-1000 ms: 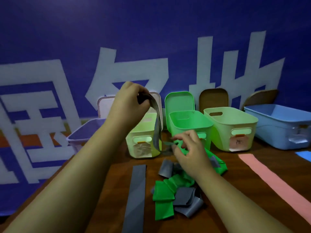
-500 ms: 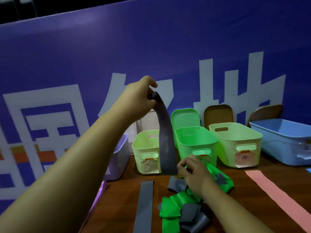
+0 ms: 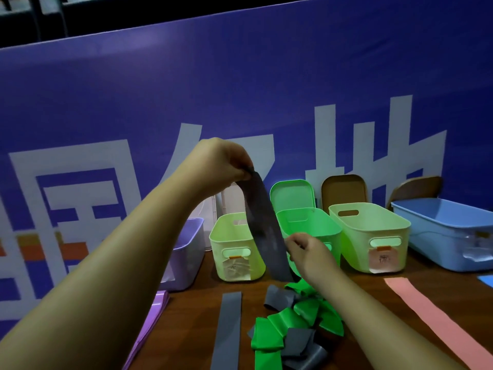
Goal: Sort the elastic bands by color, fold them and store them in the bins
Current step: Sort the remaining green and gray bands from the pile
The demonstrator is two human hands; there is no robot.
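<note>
Left hand grip: the left hand (image 3: 221, 166) is raised above the bins and pinches the top end of a grey band (image 3: 262, 228) between thumb and curled fingers.
Right hand grip: the right hand (image 3: 306, 252) is lower and pinches the right edge of the same band near its bottom end.
Grey band: held in the air and hanging in a slight curve in front of the bins — its lower end is just above the table (image 3: 192, 316).
Mixed pile: a mixed pile (image 3: 296, 324) of crumpled green and grey bands lies on the table under the right forearm.
Flat grey strip: a flat grey strip (image 3: 228, 329) lies straight on the table, just left of the pile.
Other bands: a purple band (image 3: 149, 324) lies at the left table edge and a pink band (image 3: 432, 313) at the right.
Bins: a row at the back — purple bin (image 3: 186, 252), left pale green bin (image 3: 234, 252), bright green bin (image 3: 309, 225), right pale green bin (image 3: 373, 236), blue bin (image 3: 448, 231).
Backdrop: a blue banner (image 3: 240, 89) with white characters stands behind the bins.
</note>
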